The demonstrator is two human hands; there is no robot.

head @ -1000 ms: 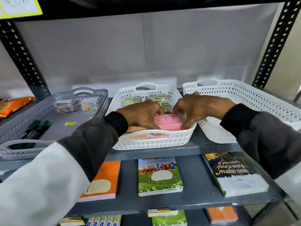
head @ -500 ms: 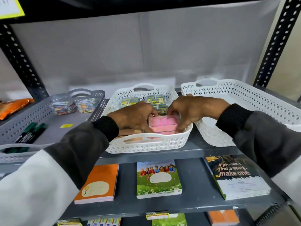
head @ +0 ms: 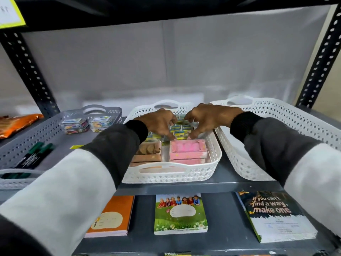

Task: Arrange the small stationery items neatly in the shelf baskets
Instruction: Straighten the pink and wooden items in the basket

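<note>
Both hands reach into the middle white basket (head: 212, 161) on the shelf. The left hand (head: 158, 122) and right hand (head: 206, 117) curl their fingertips down onto the small yellow-and-blue boxes (head: 181, 129) packed at the back; whether either actually grips one I cannot tell, since the knuckles hide the contact. In front of them sit pink boxes (head: 187, 150), stacked, and tan boxes (head: 150, 152) partly covered by the left sleeve (head: 110, 150). The grey basket (head: 36, 130) to the left holds clear packs of coloured clips (head: 75, 123) and green markers (head: 35, 154). The white basket on the right (head: 276, 115) is cut across by the right sleeve.
</note>
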